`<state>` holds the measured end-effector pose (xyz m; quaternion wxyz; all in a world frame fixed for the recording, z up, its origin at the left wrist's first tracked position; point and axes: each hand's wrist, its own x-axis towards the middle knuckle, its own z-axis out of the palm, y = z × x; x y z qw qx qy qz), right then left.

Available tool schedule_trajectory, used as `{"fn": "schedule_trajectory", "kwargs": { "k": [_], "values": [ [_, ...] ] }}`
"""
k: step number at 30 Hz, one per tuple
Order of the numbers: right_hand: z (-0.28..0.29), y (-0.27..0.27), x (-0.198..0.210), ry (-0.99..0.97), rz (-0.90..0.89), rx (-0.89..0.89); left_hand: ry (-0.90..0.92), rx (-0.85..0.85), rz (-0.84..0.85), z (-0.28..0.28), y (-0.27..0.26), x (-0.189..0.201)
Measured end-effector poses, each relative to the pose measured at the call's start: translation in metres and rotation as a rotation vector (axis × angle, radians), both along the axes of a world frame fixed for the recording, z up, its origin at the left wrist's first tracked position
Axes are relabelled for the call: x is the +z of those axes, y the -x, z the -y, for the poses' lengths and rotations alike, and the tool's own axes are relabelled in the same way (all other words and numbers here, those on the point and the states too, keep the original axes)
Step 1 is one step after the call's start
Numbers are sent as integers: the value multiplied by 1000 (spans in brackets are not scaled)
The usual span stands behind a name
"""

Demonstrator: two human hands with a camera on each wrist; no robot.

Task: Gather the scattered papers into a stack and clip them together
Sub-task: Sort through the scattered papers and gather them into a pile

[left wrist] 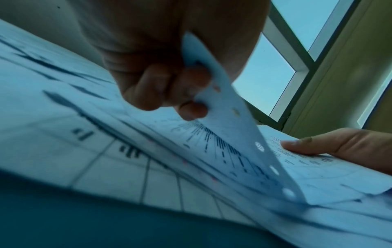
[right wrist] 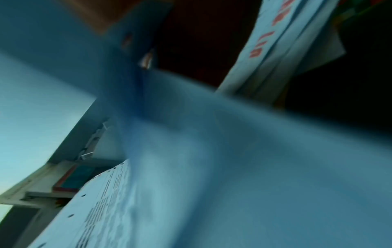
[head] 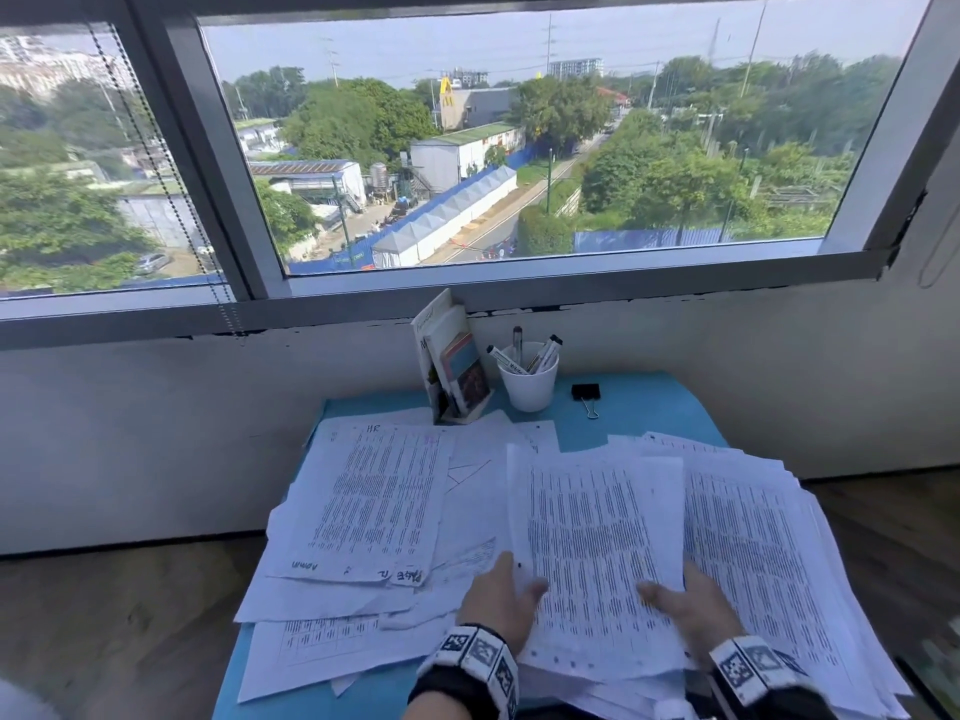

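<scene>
White printed papers lie scattered over a blue table (head: 639, 407). A loose pile (head: 363, 506) lies at the left and a thicker heap (head: 763, 553) at the right. Between them both hands hold a sheaf of sheets (head: 597, 543) by its near end. My left hand (head: 511, 584) grips the sheaf's left edge; in the left wrist view its curled fingers (left wrist: 191, 109) pinch a hole-punched sheet (left wrist: 233, 117). My right hand (head: 685, 597) pinches the right edge, thumb (left wrist: 307, 144) on top and fingers hidden beneath. A black binder clip (head: 586, 394) lies apart near the back edge.
A white cup of markers (head: 529, 381) and a stand of booklets (head: 454, 366) stand at the table's back edge under the window. Several sheets overhang the table's left and right edges. The right wrist view is blurred, filled with paper (right wrist: 148, 193).
</scene>
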<state>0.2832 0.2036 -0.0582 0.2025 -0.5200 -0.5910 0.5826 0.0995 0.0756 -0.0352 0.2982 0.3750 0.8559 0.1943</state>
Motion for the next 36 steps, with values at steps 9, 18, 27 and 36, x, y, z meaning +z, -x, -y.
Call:
{"fn": "schedule_trajectory", "kwargs": {
  "k": [9,18,27,36],
  "values": [
    [-90,-99,4,-83,63,-208,1,123,-409,32,75,-16],
    [-93,-112,0,-194,667,-225,174,116,-410,38,100,-33],
    [-74,-79,14,-450,792,-463,216,72,-460,33,105,-28],
    [38,49,62,32,3,107,-629,17,-346,26,53,2]
  ]
}}
